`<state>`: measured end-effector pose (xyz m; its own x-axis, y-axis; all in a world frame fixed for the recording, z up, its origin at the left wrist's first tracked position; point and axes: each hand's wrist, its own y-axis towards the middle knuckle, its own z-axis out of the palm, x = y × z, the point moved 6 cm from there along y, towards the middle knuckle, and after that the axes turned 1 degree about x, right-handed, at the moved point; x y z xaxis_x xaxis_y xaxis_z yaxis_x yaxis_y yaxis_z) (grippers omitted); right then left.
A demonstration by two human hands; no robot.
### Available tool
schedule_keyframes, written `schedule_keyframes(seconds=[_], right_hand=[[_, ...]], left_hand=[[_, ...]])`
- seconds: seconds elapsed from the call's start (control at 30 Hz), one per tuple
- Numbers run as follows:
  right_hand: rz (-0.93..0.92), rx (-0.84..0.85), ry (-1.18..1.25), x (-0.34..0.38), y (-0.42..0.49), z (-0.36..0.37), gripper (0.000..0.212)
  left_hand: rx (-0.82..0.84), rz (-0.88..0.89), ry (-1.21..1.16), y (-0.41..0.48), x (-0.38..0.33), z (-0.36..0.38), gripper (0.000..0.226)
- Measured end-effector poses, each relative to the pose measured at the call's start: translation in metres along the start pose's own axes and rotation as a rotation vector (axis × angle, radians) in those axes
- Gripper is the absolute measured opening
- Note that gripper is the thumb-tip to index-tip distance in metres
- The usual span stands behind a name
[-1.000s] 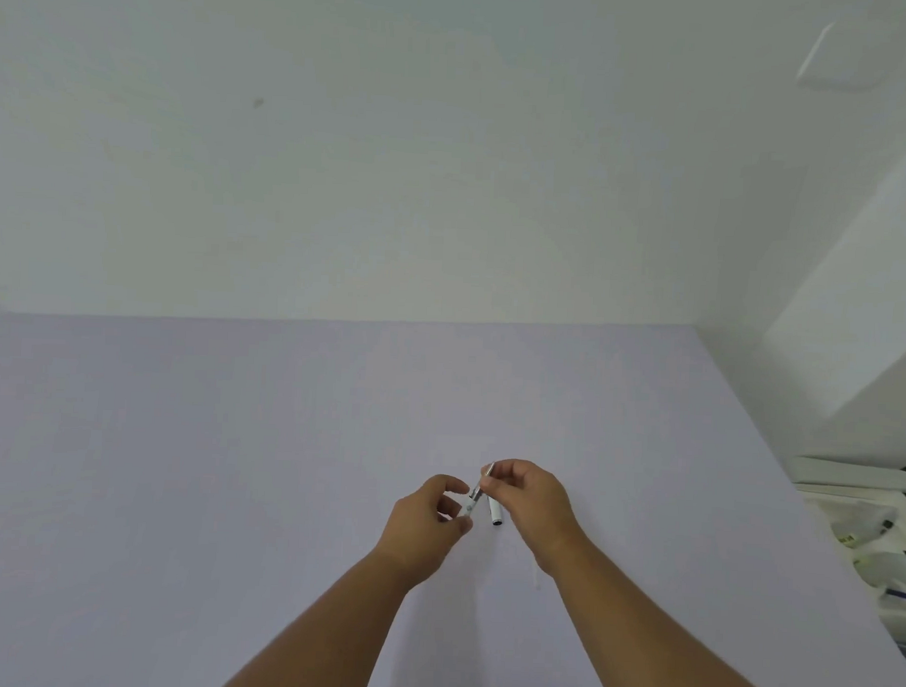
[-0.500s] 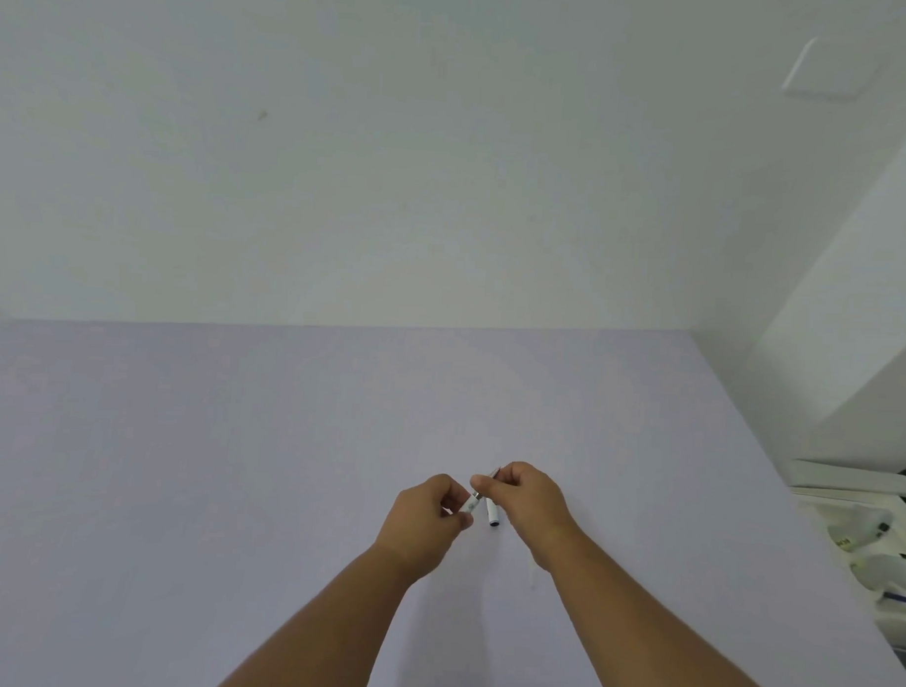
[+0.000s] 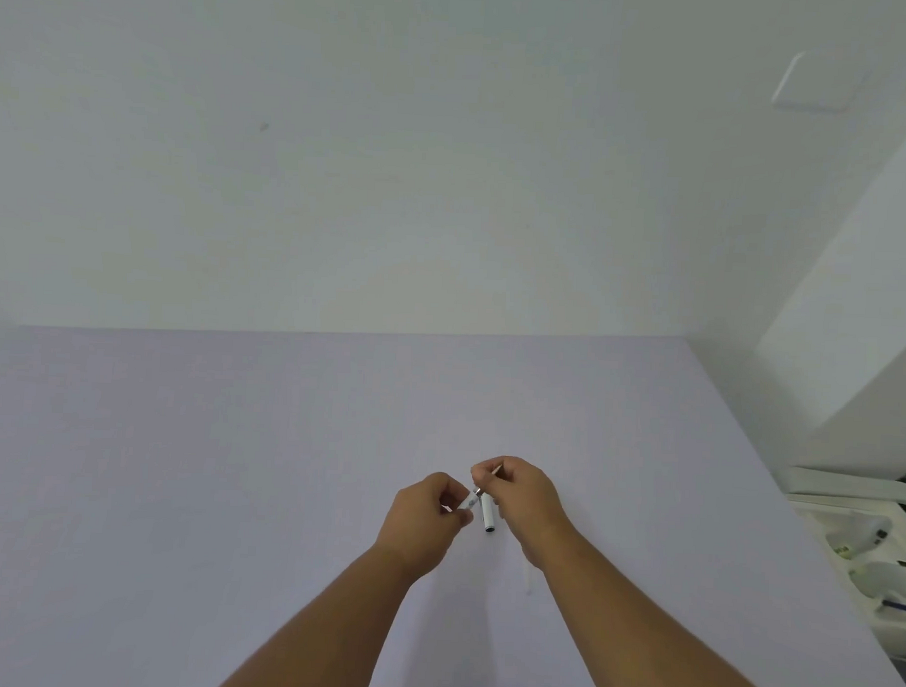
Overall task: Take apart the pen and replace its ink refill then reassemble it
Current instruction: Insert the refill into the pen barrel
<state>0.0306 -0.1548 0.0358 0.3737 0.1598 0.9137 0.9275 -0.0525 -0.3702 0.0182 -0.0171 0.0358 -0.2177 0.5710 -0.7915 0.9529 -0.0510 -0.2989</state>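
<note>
Both hands meet over the lavender table (image 3: 230, 489), a little right of its middle. My left hand (image 3: 424, 522) pinches the white pen body (image 3: 469, 500), which slants up to the right. A thin ink refill (image 3: 495, 471) sticks out of the pen body's upper end, and the fingertips of my right hand (image 3: 522, 494) are closed on it. A short white tube with a black end (image 3: 487, 517) sits just under my right hand. I cannot tell whether that hand holds it or it lies on the table.
The table ends at a pale wall (image 3: 394, 212) behind and at a white cabinet (image 3: 852, 331) on the right. A white plastic object with compartments (image 3: 855, 542) stands off the table's right edge. A wall plate (image 3: 814, 81) is high on the right.
The hands have stayed in almost the same place, fingertips drawn slightly closer together around the pen. The view has shifted a little.
</note>
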Motion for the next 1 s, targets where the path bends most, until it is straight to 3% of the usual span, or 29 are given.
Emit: schedule_keyframes(seconds=[0.17,0.3,0.47,0.63,0.8,0.93,1.0], right_hand=[[0.097,-0.043,-0.104,-0.004,-0.001,-0.004,0.039],[0.058,0.045,0.124,-0.005,-0.001,0.001,0.009],[0.112,-0.034,-0.011,-0.008,0.001,-0.005,0.037],[0.040,0.039,0.146,-0.005,-0.001,-0.001,0.010],[0.112,-0.063,-0.015,-0.011,0.003,-0.010,0.038],[0.039,0.015,0.176,-0.005,0.000,-0.010,0.013],[0.031,0.005,0.130,-0.005,0.001,-0.012,0.012]], left_hand=[[0.003,-0.002,0.023,-0.002,0.000,0.004,0.006],[-0.037,-0.019,0.009,0.000,0.000,-0.001,0.007],[-0.018,-0.016,0.043,0.001,-0.003,0.002,0.008],[-0.031,-0.012,0.035,0.003,-0.006,-0.001,0.008],[-0.006,0.003,0.045,0.004,-0.012,0.005,0.008],[-0.013,0.004,0.044,0.006,-0.014,0.005,0.008],[-0.011,0.004,0.059,0.006,-0.014,0.006,0.007]])
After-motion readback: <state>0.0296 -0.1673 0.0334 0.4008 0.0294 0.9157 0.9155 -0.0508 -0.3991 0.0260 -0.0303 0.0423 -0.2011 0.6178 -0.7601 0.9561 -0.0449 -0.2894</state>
